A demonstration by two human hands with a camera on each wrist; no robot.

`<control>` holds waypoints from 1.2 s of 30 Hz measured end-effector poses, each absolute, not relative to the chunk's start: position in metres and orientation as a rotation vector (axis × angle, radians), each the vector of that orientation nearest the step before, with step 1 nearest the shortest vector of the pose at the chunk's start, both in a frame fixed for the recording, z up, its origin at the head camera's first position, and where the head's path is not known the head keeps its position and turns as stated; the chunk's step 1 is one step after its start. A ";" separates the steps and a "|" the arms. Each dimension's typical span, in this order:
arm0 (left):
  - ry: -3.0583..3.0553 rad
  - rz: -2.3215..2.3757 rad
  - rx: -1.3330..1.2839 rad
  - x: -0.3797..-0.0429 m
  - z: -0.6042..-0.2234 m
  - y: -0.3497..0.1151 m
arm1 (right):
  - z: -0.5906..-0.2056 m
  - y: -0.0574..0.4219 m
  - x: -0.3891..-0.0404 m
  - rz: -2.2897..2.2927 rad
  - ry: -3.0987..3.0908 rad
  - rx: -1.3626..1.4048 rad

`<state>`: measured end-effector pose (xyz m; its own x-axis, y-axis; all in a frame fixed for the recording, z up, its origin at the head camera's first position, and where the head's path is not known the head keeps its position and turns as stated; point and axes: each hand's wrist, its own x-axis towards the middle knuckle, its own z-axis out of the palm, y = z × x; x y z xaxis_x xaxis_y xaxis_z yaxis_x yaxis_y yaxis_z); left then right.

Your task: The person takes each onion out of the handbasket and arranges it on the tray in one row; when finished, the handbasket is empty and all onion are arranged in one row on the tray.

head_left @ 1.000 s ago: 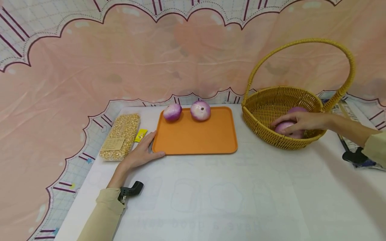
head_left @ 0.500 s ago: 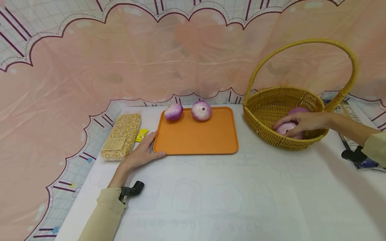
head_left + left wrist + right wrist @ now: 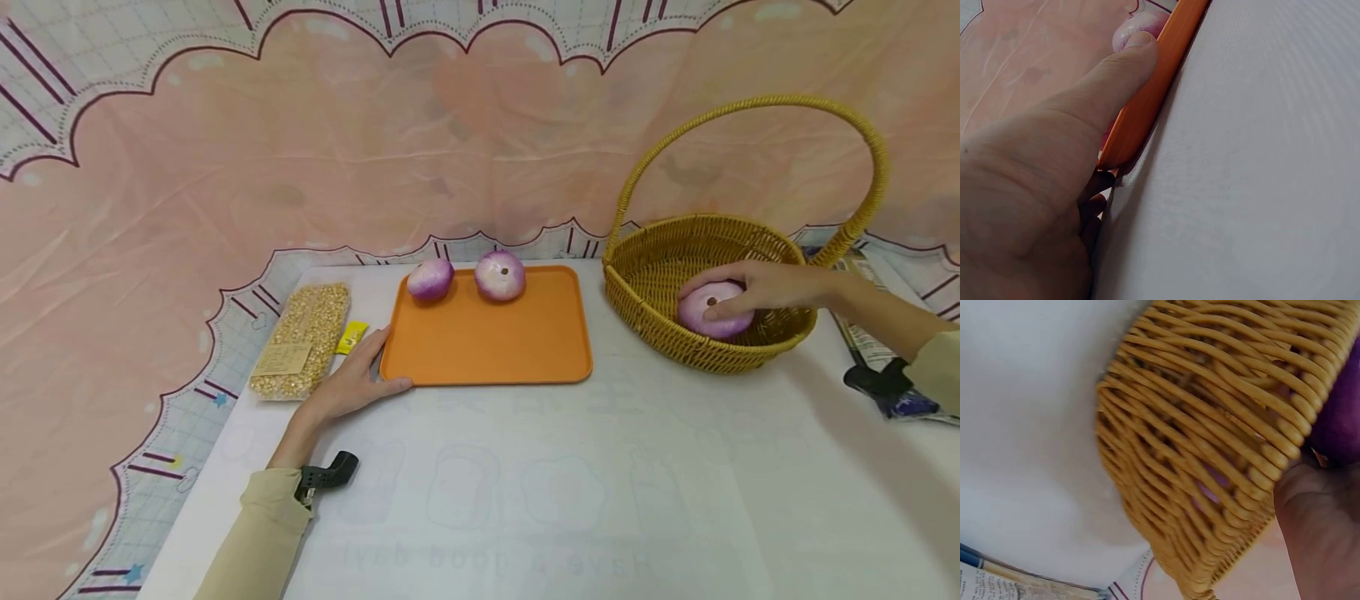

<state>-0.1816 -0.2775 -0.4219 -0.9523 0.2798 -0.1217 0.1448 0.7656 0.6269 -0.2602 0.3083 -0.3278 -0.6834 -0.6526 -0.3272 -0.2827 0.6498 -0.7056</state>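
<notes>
My right hand [image 3: 780,287] grips a purple onion [image 3: 705,310] inside the wicker basket [image 3: 652,337], thumb across its near side and fingers over the far side. Through the weave in the right wrist view a second purple patch [image 3: 1213,484] shows low in the basket. At the left, my left hand [image 3: 352,383] rests against the near left corner of the orange tray [image 3: 487,346], its fingers along the side and the thumb at the front edge. Two more onions lie at the tray's back: a tilted one [image 3: 431,280] and a paler one [image 3: 499,276].
A bag of corn kernels [image 3: 303,333] and a small yellow packet [image 3: 351,337] lie left of the tray. The basket's tall handle [image 3: 757,102] arches over it. Printed packaging [image 3: 907,404] lies right of the basket, under my right forearm.
My right hand has closed round the onion and raised it a little, so more of it shows. The onion behind it is now hidden in the head view. My left hand stays put.
</notes>
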 end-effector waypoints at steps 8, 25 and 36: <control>2.760 0.950 0.343 -0.182 -0.422 -0.278 | -0.318 0.305 -0.258 -0.850 2.438 -0.656; 2.746 0.946 0.301 -0.179 -0.421 -0.279 | -0.307 0.270 -0.244 -1.164 2.558 -0.525; 2.746 0.949 0.327 -0.181 -0.422 -0.276 | -0.312 0.236 -0.225 -1.577 2.546 -0.360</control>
<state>-0.1810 -0.2764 -0.4220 -0.9517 0.2775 -0.1313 0.1372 0.7672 0.6266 -0.2250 0.2357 -0.3123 -0.9639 -0.2656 0.0189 -0.1353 0.4273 -0.8939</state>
